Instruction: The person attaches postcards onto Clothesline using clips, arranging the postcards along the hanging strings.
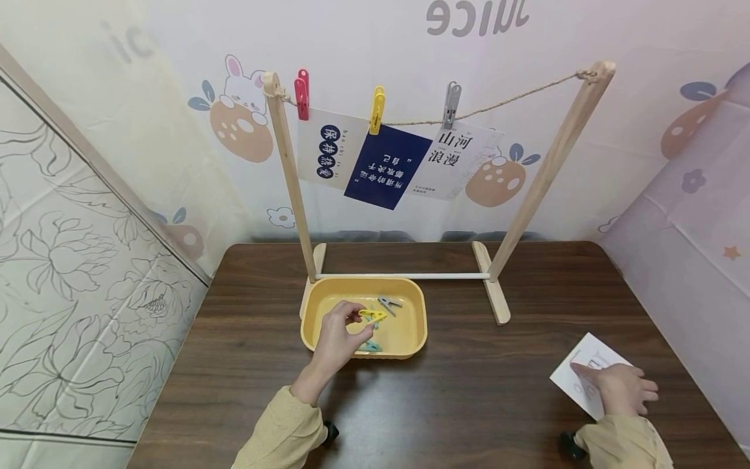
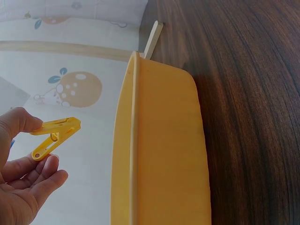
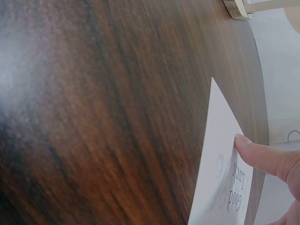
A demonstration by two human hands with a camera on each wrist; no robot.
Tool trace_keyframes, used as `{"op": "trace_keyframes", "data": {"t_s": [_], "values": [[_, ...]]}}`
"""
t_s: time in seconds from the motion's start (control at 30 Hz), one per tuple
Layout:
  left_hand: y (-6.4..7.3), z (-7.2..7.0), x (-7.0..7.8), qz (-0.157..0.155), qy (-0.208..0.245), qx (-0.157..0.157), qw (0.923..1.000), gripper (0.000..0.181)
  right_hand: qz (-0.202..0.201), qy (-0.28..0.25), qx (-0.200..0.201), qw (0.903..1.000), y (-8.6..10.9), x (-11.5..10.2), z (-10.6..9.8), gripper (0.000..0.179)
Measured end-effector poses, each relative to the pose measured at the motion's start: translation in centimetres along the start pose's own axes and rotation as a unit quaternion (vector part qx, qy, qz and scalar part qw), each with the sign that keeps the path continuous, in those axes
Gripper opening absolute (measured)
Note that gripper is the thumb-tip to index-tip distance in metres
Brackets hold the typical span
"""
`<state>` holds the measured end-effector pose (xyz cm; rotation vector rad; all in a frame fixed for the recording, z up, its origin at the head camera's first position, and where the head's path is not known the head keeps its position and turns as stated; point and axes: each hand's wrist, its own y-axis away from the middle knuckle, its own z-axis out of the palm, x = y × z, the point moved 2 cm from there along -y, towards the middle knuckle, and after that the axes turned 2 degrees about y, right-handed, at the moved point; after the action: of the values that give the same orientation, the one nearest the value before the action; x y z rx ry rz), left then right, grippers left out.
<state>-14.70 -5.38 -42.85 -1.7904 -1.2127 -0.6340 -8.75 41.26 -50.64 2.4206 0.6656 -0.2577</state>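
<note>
In the head view my left hand (image 1: 340, 332) is over the yellow bin (image 1: 413, 352), pinching a yellow clothespin (image 2: 58, 129) between thumb and fingers; its handles stand apart. On the right of the table is a white card (image 3: 216, 140) printed with "Good Luck". My right hand (image 1: 624, 385) is over this card's right side, the thumb tip touching its printed face. The other fingers reach out past the card's edge. Whether any finger lies beneath the card is hidden. Grey and teal clothespins (image 1: 389, 305) lie inside the bin.
Behind the bin stands a wooden frame (image 1: 545, 176) with a twine line (image 1: 515, 99). Three cards hang there: a white one (image 1: 316, 124), a dark blue one (image 1: 363, 185) and another white one (image 1: 430, 182), under red, yellow and grey clothespins. A patterned curtain backs the table (image 1: 469, 391).
</note>
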Motion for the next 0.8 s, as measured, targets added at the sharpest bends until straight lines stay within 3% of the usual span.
{"op": "trace_keyframes", "data": {"t_s": [0.43, 0.67, 0.8], "values": [[0.08, 0.21, -0.04, -0.005, 0.010, -0.006, 0.9999, 0.024, -0.006, 0.048, -0.010, 0.9988, -0.14, 0.04, -0.71, 0.127], [0.21, 0.29, -0.11, 0.001, 0.001, -0.007, 1.0000, 0.024, 0.000, 0.054, -0.007, 0.9985, -0.24, 0.49, -0.71, 0.120], [0.23, 0.33, -0.13, 0.004, -0.004, -0.005, 1.0000, 0.024, -0.022, 0.063, -0.003, 0.9978, 0.04, 0.58, -0.87, 0.111]]}}
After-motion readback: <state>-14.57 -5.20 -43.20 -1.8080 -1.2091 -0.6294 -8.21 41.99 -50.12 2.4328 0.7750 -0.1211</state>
